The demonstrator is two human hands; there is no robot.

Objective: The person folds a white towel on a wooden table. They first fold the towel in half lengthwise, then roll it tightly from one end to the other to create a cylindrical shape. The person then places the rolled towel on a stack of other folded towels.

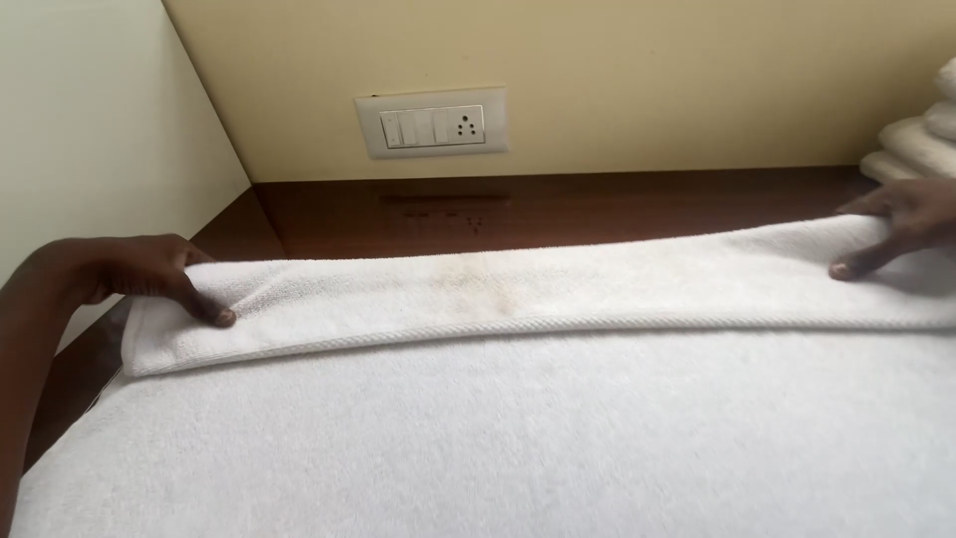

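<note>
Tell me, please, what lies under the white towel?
The white towel lies over a dark wooden counter, visible only behind it and at the left. The rest underneath is covered.

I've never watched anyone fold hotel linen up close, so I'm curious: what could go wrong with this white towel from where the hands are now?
The left hand pinches only a corner of the folded band of the white towel, so the fold might slip or skew. The faint yellowish stain could get folded inside unnoticed. The right hand works close to the stacked towels and might nudge them.
</note>
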